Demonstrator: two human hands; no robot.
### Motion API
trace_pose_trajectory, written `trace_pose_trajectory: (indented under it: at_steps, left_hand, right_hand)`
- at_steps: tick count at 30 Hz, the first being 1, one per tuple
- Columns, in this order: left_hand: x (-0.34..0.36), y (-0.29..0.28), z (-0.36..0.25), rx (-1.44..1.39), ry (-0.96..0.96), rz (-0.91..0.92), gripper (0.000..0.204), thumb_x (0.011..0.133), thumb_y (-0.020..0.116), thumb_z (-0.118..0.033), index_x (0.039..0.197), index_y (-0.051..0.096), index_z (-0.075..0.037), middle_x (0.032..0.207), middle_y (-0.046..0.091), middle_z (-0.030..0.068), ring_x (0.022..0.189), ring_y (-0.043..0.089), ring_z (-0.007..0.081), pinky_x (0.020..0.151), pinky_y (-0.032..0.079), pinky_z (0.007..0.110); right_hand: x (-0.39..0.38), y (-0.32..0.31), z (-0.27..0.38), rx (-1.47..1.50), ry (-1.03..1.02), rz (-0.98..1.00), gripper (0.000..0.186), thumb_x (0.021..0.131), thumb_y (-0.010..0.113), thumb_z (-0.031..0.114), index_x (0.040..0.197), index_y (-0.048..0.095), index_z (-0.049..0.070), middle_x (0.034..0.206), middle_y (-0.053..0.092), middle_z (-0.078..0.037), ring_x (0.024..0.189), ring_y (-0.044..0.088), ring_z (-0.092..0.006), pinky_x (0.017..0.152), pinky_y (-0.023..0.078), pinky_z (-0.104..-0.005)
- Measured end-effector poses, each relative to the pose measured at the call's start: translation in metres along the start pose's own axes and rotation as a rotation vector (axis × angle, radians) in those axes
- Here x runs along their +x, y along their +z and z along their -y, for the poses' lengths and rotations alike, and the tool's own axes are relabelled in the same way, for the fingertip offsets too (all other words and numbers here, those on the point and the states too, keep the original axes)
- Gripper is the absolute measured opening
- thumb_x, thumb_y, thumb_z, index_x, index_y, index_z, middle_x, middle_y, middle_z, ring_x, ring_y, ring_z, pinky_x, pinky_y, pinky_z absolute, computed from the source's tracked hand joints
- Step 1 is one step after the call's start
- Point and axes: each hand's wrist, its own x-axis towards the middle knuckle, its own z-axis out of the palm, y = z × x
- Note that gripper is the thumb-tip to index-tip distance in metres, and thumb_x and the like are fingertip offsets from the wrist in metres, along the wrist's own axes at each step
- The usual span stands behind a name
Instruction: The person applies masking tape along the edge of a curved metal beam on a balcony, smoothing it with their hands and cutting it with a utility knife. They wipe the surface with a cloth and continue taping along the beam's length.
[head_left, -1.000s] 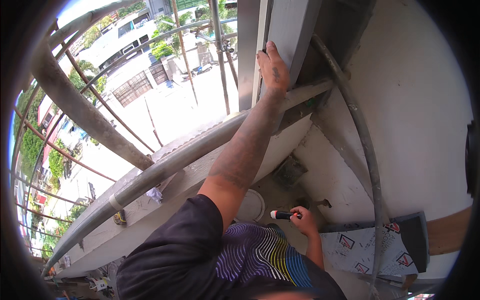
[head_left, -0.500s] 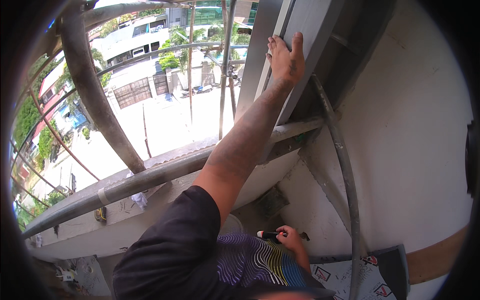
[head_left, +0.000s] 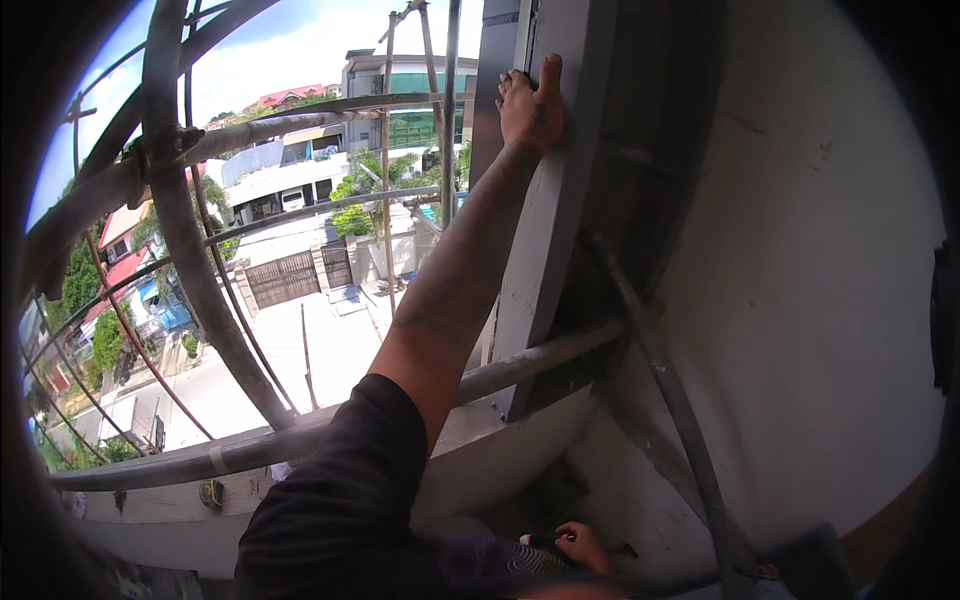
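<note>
My left hand (head_left: 530, 110) is raised at arm's length, its palm against a tall grey metal frame (head_left: 545, 220). Its fingers are apart, at the frame's left edge, and the thumb points up along the face. Low down near my body, my right hand (head_left: 582, 548) is closed around a dark-handled tool (head_left: 541, 540) with a pale and orange-red end. The tool's kind cannot be made out, as the fingers hide part of it.
A horizontal scaffold pipe (head_left: 370, 420) crosses in front of me above a ledge. A slanting pipe (head_left: 665, 390) stands before the pale wall (head_left: 810, 320) at right. On the ledge sits a yellow-and-black tape measure (head_left: 210, 493). Scaffold poles (head_left: 200, 250) rise at left, above a street.
My view has tilted upward, showing more sky and buildings. My left hand stays against the frame, and my right hand still holds the tool, lower in the picture.
</note>
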Motion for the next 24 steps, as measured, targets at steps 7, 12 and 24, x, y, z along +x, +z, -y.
trace_pose_trajectory:
  at_steps: [7,12,24]
  left_hand:
    - [0.031,0.005,-0.013,0.0,0.139,-0.011,0.122,0.099,0.042,-0.084,0.168,0.024,0.015,0.179,0.022,0.0333,0.17,0.015,0.0413,0.138,0.01,0.048]
    - [0.073,0.008,-0.016,0.037,0.257,0.017,0.121,0.099,0.043,-0.085,0.171,0.022,0.011,0.181,0.019,0.0299,0.17,0.011,0.0426,0.138,0.01,0.05]
    - [0.13,-0.001,-0.012,0.074,0.46,0.074,0.114,0.1,0.042,-0.084,0.176,0.02,-0.002,0.183,0.016,0.0254,0.171,0.003,0.0442,0.137,0.003,0.056]
  right_hand:
    - [-0.006,0.006,-0.016,0.015,0.015,0.014,0.039,0.085,0.083,0.026,0.12,0.081,0.008,0.102,0.082,-0.012,0.094,0.08,-0.0236,0.088,0.063,-0.04]
    - [0.003,0.006,-0.02,0.025,0.031,-0.007,0.039,0.085,0.084,0.025,0.12,0.081,0.008,0.102,0.082,-0.012,0.094,0.079,-0.0234,0.088,0.063,-0.0397]
    - [0.007,0.006,-0.026,0.028,0.096,-0.011,0.041,0.084,0.085,0.026,0.119,0.08,0.004,0.109,0.082,-0.013,0.101,0.081,-0.025,0.093,0.063,-0.0408]
